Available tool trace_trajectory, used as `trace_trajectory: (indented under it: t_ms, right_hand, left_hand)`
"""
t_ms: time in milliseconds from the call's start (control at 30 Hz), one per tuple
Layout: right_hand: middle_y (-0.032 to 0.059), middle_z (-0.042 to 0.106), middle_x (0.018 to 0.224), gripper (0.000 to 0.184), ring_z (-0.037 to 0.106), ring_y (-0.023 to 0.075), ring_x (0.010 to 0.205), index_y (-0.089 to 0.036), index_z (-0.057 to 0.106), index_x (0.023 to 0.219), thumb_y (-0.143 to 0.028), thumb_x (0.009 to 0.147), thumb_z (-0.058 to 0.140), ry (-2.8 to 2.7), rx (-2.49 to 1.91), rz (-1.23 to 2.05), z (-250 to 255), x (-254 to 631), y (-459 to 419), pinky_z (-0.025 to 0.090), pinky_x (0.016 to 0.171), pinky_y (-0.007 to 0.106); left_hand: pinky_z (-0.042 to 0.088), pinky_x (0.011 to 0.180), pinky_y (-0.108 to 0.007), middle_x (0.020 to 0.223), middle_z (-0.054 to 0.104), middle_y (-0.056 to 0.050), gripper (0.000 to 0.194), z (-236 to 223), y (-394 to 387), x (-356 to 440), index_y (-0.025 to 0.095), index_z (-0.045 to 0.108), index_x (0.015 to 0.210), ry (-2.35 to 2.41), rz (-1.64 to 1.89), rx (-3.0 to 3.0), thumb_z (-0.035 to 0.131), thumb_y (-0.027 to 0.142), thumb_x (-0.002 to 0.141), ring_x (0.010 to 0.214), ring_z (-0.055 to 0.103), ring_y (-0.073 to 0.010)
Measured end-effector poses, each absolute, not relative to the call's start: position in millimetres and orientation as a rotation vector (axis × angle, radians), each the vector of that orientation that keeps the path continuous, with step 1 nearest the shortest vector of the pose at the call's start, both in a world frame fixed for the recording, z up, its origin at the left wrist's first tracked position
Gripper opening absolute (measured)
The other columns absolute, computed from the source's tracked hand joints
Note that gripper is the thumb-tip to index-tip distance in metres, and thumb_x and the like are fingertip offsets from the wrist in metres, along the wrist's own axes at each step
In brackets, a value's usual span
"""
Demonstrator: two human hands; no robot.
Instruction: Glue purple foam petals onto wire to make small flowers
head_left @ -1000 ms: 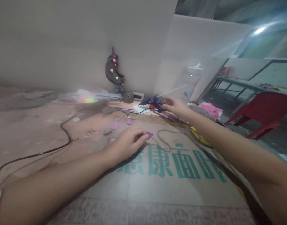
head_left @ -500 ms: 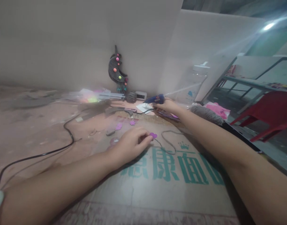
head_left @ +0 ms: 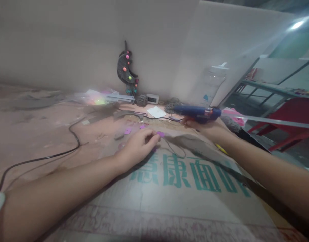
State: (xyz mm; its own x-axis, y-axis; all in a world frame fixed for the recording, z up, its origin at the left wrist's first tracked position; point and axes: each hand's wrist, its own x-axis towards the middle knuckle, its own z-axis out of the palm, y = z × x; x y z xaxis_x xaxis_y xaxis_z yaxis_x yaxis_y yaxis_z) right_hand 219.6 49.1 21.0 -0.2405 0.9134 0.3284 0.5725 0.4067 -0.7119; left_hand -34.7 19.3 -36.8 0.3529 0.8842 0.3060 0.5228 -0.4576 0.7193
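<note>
Between the fingertips of my left hand is a small purple flower-shaped piece, held just over the printed cardboard. A thin grey cord trails from near it across the cardboard. My right hand is wrapped round a blue glue gun, raised with its nozzle pointing left and a long clear glue stick sticking out behind. Two more purple pieces, one a cutout, lie beyond my left hand. A black power cable runs over the table at left.
A dark moon-shaped ornament with coloured balls hangs on the back wall. Below it are grey yarn, a small white digital clock and white paper. A clear plastic bottle stands behind the glue gun; a red chair is at right.
My right hand has lifted the glue gun off its place by the paper and brought it right and nearer. My left hand keeps its hold on the purple piece, almost unmoved.
</note>
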Motion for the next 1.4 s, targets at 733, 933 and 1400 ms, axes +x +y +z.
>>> trace_trajectory:
  t_ms: [733,933,1400]
  right_hand:
    - [0.0028,0.062,0.062,0.034,0.057,0.0218,0.057,-0.027,0.062,0.071,-0.06,0.079,0.062,-2.04,-1.324,0.446,-36,230,21,0.044,0.051,0.035]
    - [0.0042,0.063,0.068,0.03,0.059,0.0245,0.065,-0.027,0.063,0.071,-0.056,0.077,0.066,-2.046,-1.306,0.384,-35,228,20,0.047,0.057,0.037]
    - [0.0009,0.065,0.063,0.029,0.061,0.0212,0.058,-0.026,0.063,0.069,-0.054,0.077,0.062,-2.082,-1.309,0.236,-26,221,15,0.051,0.052,0.033]
  left_hand:
    - [0.038,0.069,-0.03,0.073,0.053,0.0,0.029,-35,21,-37,0.018,0.051,0.072,1.229,1.051,2.144,0.042,0.03,0.097,0.075,0.052,-0.0165]
    - [0.038,0.069,-0.029,0.074,0.054,0.0,0.029,-34,22,-37,0.017,0.054,0.074,1.228,1.038,2.151,0.043,0.031,0.097,0.075,0.052,-0.0168]
    - [0.037,0.071,-0.03,0.075,0.054,0.0,0.027,-35,23,-37,0.017,0.057,0.077,1.218,1.028,2.153,0.044,0.031,0.098,0.076,0.052,-0.0166]
